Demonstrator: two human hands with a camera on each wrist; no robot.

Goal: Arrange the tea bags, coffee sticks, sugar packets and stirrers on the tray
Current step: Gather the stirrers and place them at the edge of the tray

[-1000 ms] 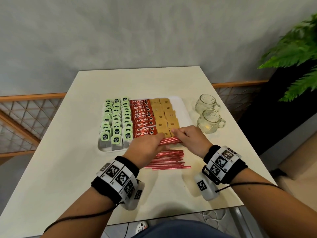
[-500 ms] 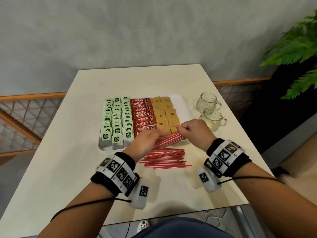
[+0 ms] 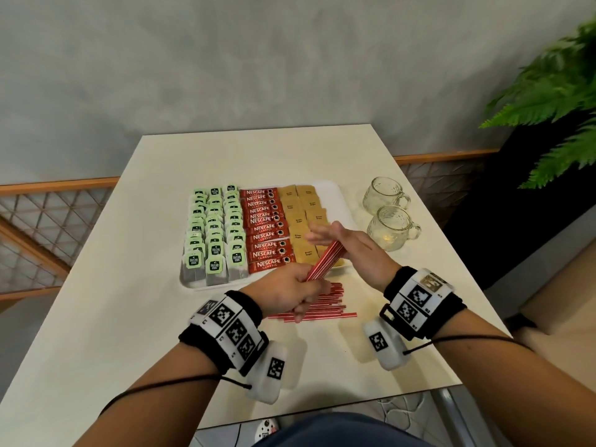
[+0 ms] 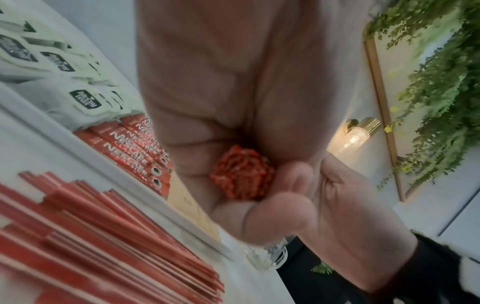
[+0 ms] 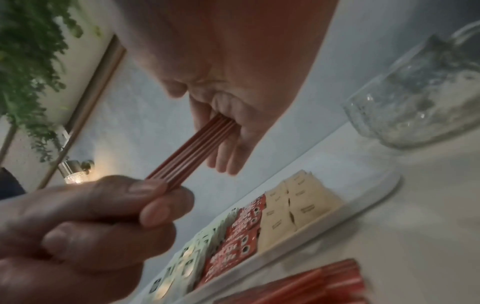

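L hand (image 3: 292,293) grips stirrer bundle (image 3: 324,261) at near end; R hand (image 3: 351,250) flat, palm squaring far ends, above tray (image 3: 335,198) front edge; risk: loose grip, stirrers fan out, disturb sugar packets (image 3: 301,217).

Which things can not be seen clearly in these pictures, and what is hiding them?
- Head view: the near ends of the bundle of thin red stirrers sit inside the left hand.
- Head view: print on the flat brown sugar packets is too small to read.
- Head view: the right hand covers some sugar packets.
- Left wrist view: the loose red stirrers on the table are blurred and cut off by the edge.
- Right wrist view: the clear glass cup is cut off at the edge.
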